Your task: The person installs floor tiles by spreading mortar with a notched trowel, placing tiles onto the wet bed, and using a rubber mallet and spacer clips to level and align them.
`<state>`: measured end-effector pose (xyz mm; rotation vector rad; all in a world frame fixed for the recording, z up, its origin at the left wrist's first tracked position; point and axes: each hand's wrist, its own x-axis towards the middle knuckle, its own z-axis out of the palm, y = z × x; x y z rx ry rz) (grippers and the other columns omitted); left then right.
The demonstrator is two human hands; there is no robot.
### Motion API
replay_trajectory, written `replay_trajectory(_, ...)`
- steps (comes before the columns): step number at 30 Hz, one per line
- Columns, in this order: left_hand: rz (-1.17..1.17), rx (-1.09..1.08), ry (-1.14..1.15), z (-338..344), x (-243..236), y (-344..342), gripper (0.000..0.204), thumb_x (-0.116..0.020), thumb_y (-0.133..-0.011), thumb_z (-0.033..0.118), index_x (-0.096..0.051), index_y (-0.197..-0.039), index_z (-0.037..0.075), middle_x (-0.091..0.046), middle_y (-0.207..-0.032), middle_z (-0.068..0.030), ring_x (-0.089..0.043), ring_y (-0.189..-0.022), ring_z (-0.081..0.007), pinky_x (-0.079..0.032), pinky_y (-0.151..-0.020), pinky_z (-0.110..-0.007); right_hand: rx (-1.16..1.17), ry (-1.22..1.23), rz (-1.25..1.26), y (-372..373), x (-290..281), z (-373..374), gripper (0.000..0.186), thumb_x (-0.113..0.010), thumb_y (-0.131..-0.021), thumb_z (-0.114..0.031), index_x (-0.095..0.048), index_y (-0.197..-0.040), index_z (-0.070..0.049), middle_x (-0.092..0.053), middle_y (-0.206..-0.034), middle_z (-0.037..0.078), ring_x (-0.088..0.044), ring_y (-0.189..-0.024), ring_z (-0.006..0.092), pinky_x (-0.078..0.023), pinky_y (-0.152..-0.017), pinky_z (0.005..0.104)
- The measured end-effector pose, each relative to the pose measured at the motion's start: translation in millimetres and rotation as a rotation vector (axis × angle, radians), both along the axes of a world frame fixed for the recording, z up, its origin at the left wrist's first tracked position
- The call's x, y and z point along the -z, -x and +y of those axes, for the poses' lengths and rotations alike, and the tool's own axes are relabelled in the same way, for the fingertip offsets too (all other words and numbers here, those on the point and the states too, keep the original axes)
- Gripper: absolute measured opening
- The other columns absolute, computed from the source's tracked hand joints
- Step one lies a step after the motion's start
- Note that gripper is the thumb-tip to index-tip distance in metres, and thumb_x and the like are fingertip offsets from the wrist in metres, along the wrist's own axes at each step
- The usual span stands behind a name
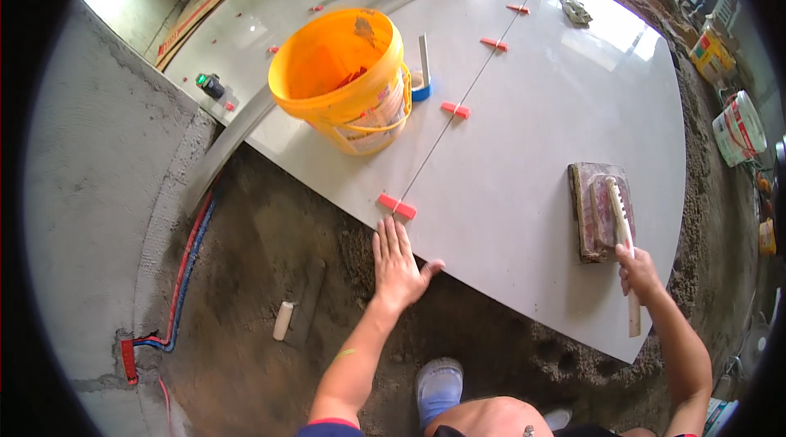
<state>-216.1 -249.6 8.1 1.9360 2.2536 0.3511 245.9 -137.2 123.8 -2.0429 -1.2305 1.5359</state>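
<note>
Maybe the big floor tile (524, 167) is being set level. The left hand (399, 271) spreads open at its near edge, by a red wedge (396, 206). The right hand (641, 275) grips a pale stick (623, 228) near its right edge. Next probably needs soft, even pushing.

Slabs (508, 167) ahead of me, floor (246, 232) near side.
I've got the bucket (352, 105) on the slabs, left of the seam (430, 152); tape roll (422, 93) just right of it; wedges (494, 45) strung along the seam. Left hand (396, 265) at front edge, by the nearest wedge (396, 207). Float (583, 216) right of seam, right hand (641, 273) on its handle. Trowel (283, 321) on floor, left.
</note>
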Motion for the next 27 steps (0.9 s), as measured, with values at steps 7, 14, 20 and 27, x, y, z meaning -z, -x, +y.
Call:
replay_trajectory(7, -0.307, 0.182, -0.100, 22, -67, -18, 0.078, -0.067, -0.090, 0.048, -0.047, -0.139, -0.008, -0.041, -0.148, -0.0304, -0.041, -0.137, -0.0437, -0.035, -0.113, -0.050, -0.012, 0.031, 0.141, 58, 26, 15, 0.038, -0.050, -0.103, -0.044, -0.047, -0.099, -0.007, -0.053, -0.066, 0.005, -0.053, -0.047, 0.0178, -0.047, -0.044, 0.0345)
replay_trajectory(14, -0.285, -0.051, -0.593, 300, -57, -7, 0.066, -0.076, -0.078, 0.029, -0.054, -0.135, 0.005, -0.024, -0.147, -0.0440, -0.029, -0.137, -0.0577, -0.028, -0.115, -0.056, -0.215, 0.246, 0.127, 2, 4, -58, 0.042, -0.042, -0.105, -0.044, -0.054, -0.107, -0.004, -0.062, -0.077, 0.008, -0.062, -0.062, 0.0159, -0.051, -0.056, 0.0299)
replay_trajectory(20, -0.176, -0.035, -0.571, 424, -52, 132, 0.056, -0.078, -0.081, 0.027, -0.063, -0.123, -0.006, -0.065, -0.119, -0.0231, -0.064, -0.106, -0.0383, -0.050, -0.097, -0.043, -0.130, 0.302, 0.110, -57, -19, -156, 0.041, -0.048, -0.104, -0.041, -0.058, -0.095, -0.003, -0.062, -0.076, 0.004, -0.060, -0.063, 0.0128, -0.051, -0.060, 0.0285)
replay_trajectory(27, -0.214, 0.442, -0.641, 260, -179, -156, 0.040, -0.061, -0.097, 0.015, -0.060, -0.137, 0.011, -0.067, -0.124, -0.0177, -0.070, -0.095, -0.0255, -0.058, -0.085, -0.034, 0.323, -0.125, 0.011, -143, -42, -207, 0.023, -0.058, -0.100, -0.026, -0.058, -0.095, -0.004, -0.061, -0.072, 0.003, -0.061, -0.060, 0.0101, -0.050, -0.056, 0.0254)
